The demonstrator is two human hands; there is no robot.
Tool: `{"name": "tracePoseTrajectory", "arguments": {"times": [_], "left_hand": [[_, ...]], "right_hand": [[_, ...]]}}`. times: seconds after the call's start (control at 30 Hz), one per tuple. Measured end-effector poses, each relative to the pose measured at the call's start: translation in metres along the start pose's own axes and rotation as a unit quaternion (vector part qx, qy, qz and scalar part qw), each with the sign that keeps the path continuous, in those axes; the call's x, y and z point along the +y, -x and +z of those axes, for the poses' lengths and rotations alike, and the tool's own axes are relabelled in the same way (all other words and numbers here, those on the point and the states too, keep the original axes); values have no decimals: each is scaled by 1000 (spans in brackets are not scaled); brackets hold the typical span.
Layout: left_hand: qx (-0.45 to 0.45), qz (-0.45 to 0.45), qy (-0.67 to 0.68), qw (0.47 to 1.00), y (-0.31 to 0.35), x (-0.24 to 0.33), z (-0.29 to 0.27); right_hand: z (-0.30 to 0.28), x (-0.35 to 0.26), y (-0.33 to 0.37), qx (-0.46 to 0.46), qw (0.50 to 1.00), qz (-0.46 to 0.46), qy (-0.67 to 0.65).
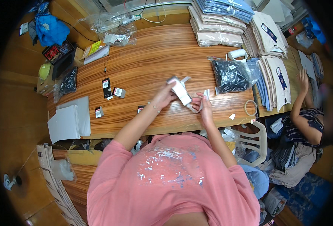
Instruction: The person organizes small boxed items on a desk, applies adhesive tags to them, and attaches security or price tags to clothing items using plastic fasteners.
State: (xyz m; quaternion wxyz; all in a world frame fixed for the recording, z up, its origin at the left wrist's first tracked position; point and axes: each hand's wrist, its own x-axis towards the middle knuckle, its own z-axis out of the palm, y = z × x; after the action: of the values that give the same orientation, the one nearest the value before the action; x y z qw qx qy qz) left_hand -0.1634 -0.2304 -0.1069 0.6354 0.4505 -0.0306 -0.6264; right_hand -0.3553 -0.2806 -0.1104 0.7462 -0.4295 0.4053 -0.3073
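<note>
White card makes up the pack (180,91), which is held in front of the person, over the table (151,56), by the left hand (165,97). The left fingers are closed on its upper left part, with the thumb laid along the near edge. A pale strip (186,79) is seen beyond those fingertips, jutting from behind the pack. By the right hand (206,110) a white slip (206,94) is pinched; its fingers are part curled and spread toward the pack's lower end, and whether that end is touched cannot be told.

To the left of the left fingers, a black tag (106,89) and a grey block (119,92) are laid side by side, with another small block (99,112) nearer the person. Farther left, white sheets (64,122) are stacked at the table's edge.

Just right of the right fingers and a little beyond, a clear bag (232,75) is filled with black pieces. Nearer, a white scrap (232,116) and a tape ring (250,107) are left flat. Well beyond the right fingers, folded shirts (219,37) are piled; far right, a co-worker's hand (303,78) is raised.
</note>
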Motion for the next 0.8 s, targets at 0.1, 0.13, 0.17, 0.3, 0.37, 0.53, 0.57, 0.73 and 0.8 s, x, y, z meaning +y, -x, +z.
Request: {"name": "tracePoseTrajectory", "arguments": {"times": [0.1, 0.13, 0.17, 0.3, 0.37, 0.53, 0.57, 0.73, 0.8], "left_hand": [[-76, 52, 120, 989, 19, 31, -24], [-100, 43, 115, 987, 24, 40, -32], [-92, 23, 52, 994, 29, 42, -36], [-105, -61, -182, 976, 49, 22, -47], [-91, -40, -288, 952, 44, 7, -55], [-37, -51, -262, 963, 41, 7, -61], [-48, -48, -229, 971, 43, 8, -60], [-159, -43, -109, 980, 54, 21, -46], [-178, -35, -121, 976, 54, 27, -47]], "right_hand": [[-12, -1, 4, 39, 998, 6, -41], [-11, -5, 4, 92, 995, -9, -42], [-17, -4, 4, 98, 995, -20, -26], [-29, -3, 4, 125, 990, -54, 21], [-23, -4, 6, 132, 989, -60, 25], [9, 4, 17, 87, 987, -53, 124], [19, 7, 23, 69, 987, -20, 142], [71, 34, 28, -50, 955, -94, 277], [87, 21, 34, -49, 967, -78, 236]]}}
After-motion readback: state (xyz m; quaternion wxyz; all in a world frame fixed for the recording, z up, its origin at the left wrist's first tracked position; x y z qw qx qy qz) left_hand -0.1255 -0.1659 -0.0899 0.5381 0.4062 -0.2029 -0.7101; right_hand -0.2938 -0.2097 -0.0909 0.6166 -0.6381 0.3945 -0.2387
